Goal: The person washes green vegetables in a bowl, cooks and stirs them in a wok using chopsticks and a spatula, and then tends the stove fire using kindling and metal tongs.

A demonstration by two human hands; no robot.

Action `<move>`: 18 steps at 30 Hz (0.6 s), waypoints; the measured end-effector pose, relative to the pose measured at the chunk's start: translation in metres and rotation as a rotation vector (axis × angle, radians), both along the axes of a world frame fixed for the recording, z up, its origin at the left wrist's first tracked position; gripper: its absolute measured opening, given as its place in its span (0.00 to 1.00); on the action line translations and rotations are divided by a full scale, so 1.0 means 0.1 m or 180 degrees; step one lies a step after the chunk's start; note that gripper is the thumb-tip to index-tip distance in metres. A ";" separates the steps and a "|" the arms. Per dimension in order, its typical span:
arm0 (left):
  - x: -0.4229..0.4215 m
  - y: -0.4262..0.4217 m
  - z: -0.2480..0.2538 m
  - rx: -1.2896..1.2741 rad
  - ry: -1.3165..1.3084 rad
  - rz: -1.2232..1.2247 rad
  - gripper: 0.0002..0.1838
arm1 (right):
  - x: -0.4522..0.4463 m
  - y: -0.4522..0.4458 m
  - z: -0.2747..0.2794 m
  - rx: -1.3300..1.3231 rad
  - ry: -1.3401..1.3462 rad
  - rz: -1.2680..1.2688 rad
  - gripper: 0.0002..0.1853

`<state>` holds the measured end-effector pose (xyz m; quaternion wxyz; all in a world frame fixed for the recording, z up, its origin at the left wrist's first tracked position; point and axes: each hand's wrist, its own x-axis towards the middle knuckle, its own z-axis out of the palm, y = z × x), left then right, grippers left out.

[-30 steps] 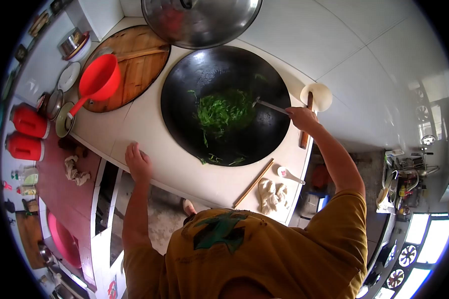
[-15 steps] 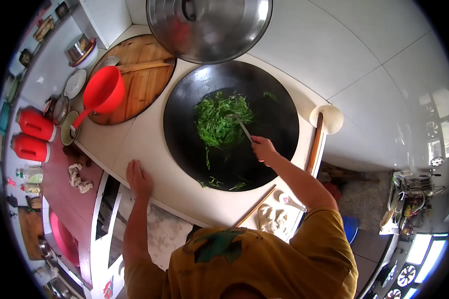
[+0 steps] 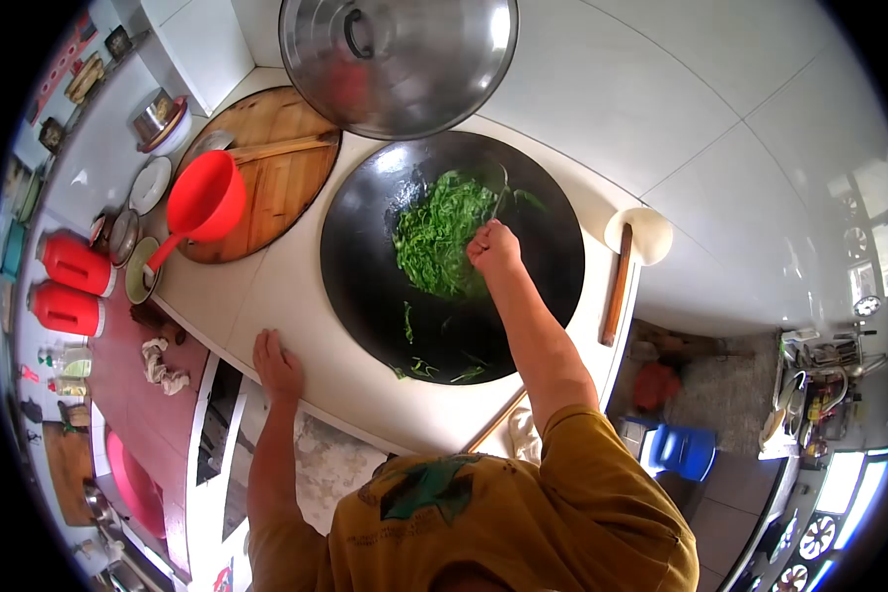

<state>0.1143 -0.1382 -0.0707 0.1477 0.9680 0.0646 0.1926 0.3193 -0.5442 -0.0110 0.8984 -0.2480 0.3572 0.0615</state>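
Chopped green vegetables [image 3: 440, 232] lie heaped in a large black wok [image 3: 365, 286] set into the pale counter [image 3: 266, 306]. My right hand [image 3: 492, 245] is over the wok at the right side of the heap, its fingers wrapped round the handle of a metal spatula [image 3: 502, 187]. The spatula's head shows only partly, at the heap's upper right. Loose bits of greens stick to the wok's near wall. My left hand [image 3: 277, 365] rests on the counter's front edge with its fingers spread, holding nothing.
A big metal lid [image 3: 405, 69] stands behind the wok. At the left, a red ladle [image 3: 207, 195] lies by a round wooden board [image 3: 266, 202]. To the right is a wooden-handled scoop [image 3: 617, 296]. My right arm partly covers a stick [image 3: 493, 424] and a cloth [image 3: 523, 434].
My right hand has moved from the wok's right rim inward over the wok, with the spatula. The greens are heaped differently. My left hand stays on the counter edge; the view has shifted.
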 end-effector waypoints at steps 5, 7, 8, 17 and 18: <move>-0.01 0.05 -0.05 -0.0038 -0.0081 -0.0051 0.24 | -0.35 -0.53 -0.13 -0.0459 0.0136 0.0714 0.15; -0.02 0.06 -0.05 -0.0061 -0.0071 -0.0067 0.24 | -0.53 -0.73 -0.05 -0.0424 0.0297 0.0942 0.16; -0.02 0.07 -0.05 -0.0071 -0.0041 -0.0065 0.24 | -0.59 -0.85 -0.07 -0.0204 0.0203 0.1104 0.17; 0.01 0.08 0.03 -0.0060 -0.0046 -0.0154 0.24 | -0.21 -1.94 0.43 -0.3297 0.0561 0.3216 0.11; 0.01 0.08 0.01 -0.0047 -0.0071 -0.0150 0.24 | -0.17 -1.87 0.41 -0.3517 0.0579 0.3668 0.11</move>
